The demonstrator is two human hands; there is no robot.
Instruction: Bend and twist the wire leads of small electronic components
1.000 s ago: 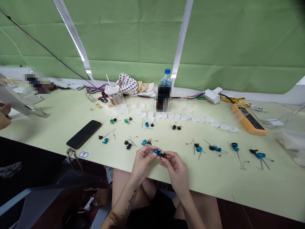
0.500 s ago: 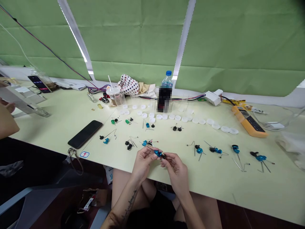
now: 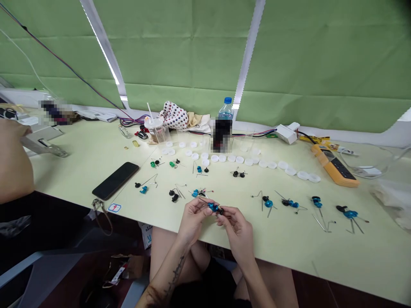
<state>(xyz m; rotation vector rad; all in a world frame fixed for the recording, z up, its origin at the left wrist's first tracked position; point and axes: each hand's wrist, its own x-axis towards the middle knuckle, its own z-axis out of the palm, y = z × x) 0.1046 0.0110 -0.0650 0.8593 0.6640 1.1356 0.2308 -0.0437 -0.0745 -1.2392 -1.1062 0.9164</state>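
My left hand [image 3: 195, 217] is closed in a pinch on a small blue metal part [image 3: 212, 207] with a black round piece at its right end. My right hand [image 3: 236, 227] pinches that black end [image 3: 220, 210]. Both hands are near the table's front edge, fingertips almost touching. A thin rod points out at the left hand's fingertips. Just beyond lies a similar blue piece [image 3: 195, 193] with thin metal rods. More blue and black pieces lie to the right, among them one blue piece [image 3: 269, 203] and another [image 3: 351, 214], each with bent hex keys or wires.
White round caps [image 3: 231, 158] form a row across the table [image 3: 224, 184]. Behind them stand a bottle [image 3: 227, 112] and a lidded cup [image 3: 155, 128]. A black phone [image 3: 116, 180] lies left, an orange multimeter [image 3: 334, 166] right. Another person's arm [image 3: 14, 162] reaches in at far left.
My hands keep almost the same place and the same hold on the blue part. At far left the other person's arm has moved further over the table and the light box there.
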